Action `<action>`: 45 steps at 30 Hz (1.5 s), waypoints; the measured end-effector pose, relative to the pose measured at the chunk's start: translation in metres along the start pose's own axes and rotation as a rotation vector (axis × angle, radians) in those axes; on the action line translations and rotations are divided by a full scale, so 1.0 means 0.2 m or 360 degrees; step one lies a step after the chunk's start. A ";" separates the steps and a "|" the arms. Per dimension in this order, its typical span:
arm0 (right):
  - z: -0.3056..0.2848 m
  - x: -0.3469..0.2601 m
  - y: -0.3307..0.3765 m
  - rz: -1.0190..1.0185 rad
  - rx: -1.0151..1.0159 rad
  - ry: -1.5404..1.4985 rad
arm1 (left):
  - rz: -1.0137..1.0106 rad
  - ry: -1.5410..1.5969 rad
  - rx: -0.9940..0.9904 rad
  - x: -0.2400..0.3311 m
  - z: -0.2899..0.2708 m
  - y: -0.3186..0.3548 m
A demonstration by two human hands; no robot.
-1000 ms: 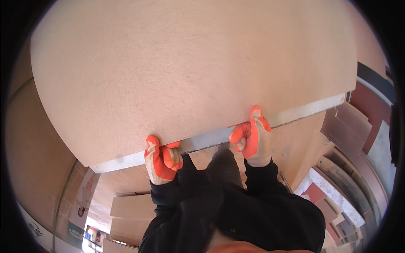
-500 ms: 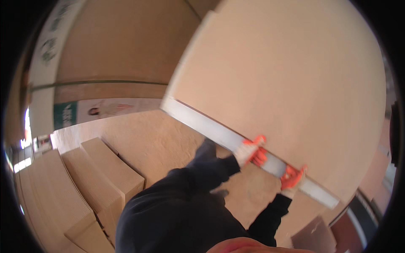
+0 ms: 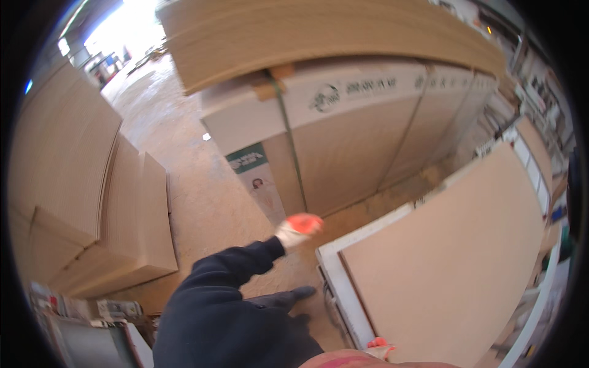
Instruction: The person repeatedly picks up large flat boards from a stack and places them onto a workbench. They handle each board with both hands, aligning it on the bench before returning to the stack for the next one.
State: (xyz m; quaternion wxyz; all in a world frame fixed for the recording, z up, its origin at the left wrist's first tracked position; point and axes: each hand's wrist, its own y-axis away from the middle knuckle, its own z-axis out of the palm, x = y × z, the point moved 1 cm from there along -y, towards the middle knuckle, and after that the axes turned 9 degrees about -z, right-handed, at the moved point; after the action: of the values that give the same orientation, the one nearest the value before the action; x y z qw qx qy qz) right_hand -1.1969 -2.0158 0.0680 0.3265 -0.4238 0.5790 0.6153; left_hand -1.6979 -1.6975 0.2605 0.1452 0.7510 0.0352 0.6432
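Note:
A large tan fibreboard panel (image 3: 454,270) lies tilted at the right, over a white-edged surface (image 3: 343,288). My left hand (image 3: 297,228), in a white glove with orange coating, hangs in the air just left of the panel's far corner and holds nothing. Its dark sleeve reaches up from the lower middle. Only a sliver of my right hand (image 3: 380,347), in the same kind of glove, shows at the bottom edge, against the panel's near edge. Its grip is hidden.
A tall strapped stack of boards (image 3: 343,116) with a white wrapper stands straight ahead. Lower stacks of tan boards (image 3: 92,202) fill the left. A dusty concrete floor (image 3: 196,184) runs between them. My dark shoe (image 3: 288,299) shows on the floor beside the white-edged surface.
The panel has gone from held up in both hands to lying low at my right. My left hand has let go of it. My view has swung toward the stacks.

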 end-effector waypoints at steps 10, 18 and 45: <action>1.87 -1.41 2.00 -0.1518 -0.2694 -0.0068 | 0.1474 -0.1496 0.1983 1.25 -1.31 0.20; 2.59 -2.28 4.30 -0.4120 -0.1995 -0.1086 | 0.1813 -0.1285 0.1854 1.19 -1.47 0.05; 2.24 -2.85 3.04 -0.3628 -0.1759 0.0126 | 0.1847 -0.0963 0.1700 1.20 -1.52 0.08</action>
State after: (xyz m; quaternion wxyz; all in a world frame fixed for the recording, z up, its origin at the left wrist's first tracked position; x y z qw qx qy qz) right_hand -1.5593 -1.5936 0.8322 0.4321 -0.7777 -0.4371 0.1319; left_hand -1.9562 -1.6021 0.5344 -0.5798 0.7576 -0.0972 0.2837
